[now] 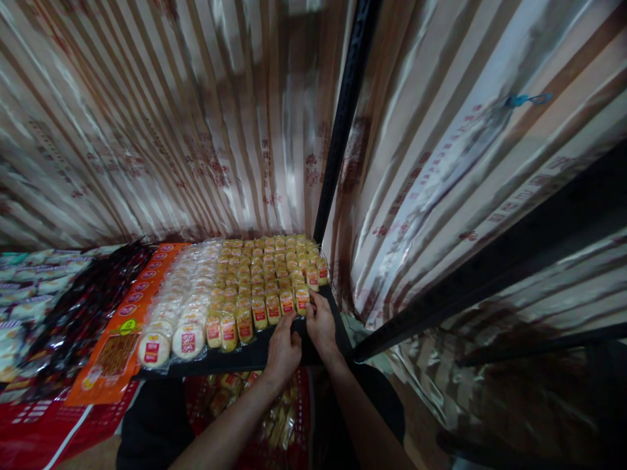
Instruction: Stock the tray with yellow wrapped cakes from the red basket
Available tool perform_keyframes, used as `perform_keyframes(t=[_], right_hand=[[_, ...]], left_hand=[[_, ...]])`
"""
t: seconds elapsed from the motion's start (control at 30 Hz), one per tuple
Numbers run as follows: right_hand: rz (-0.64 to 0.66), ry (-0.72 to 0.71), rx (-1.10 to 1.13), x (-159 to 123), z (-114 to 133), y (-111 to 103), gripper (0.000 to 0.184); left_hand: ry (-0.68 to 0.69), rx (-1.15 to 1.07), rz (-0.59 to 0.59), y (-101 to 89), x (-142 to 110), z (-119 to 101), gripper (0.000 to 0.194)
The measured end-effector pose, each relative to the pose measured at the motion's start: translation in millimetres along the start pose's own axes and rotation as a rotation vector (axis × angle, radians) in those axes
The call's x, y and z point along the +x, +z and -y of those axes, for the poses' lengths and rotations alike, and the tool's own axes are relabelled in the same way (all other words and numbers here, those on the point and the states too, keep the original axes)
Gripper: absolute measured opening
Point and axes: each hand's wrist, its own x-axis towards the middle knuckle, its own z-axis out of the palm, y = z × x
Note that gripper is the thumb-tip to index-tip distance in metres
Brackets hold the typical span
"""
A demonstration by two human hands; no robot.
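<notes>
Small golden packets [267, 281] in glossy wrap stand in tight rows on the dark shelf's [259, 352] right end, apparently so their red labels [287, 306] face you. Near the front right corner, your right hand [322, 321] bends its fingers beside an end packet; your left hand [284, 346], half-curled, has fingertips at the row's foot. Whether either grips, I cannot tell. Leftward lie flat white discs [189, 341] and a smooth orange pouch [122, 329]; pleated, striped sheeting [220, 163] hangs behind.

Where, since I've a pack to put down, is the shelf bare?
Narrow strips of black shelf: before the yellow packs, left of the left hand; and between the right hand and the shelf's right edge. Crowded: the yellow rows, white packs alongside.
</notes>
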Motion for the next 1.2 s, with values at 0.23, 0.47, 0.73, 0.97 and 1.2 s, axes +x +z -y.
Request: perform_keyframes(t=[0.23,0.47,0.73,0.97,1.2], right_hand=[[0.017,0.017,0.008,-5,-3,5,0.043],[0.011,0.002,-0.015,-6,0,9,0.040],[0.012,-0.003,-0.080,0,1,8,0.035],[0.008,-0.020,-0.072,-1,2,11,0.035],[-0.037,-0.044,-0.134,-11,5,18,0.045]], left_hand=[[0.003,0.014,-0.031,0.6,1,8,0.051],[0.020,0.040,-0.019,1.6,2,13,0.051],[0.011,0.003,-0.017,3.2,4,15,0.053],[-0.006,-0.034,-0.006,3.0,5,18,0.053],[0.020,-0.001,0.008,0.3,5,17,0.055]])
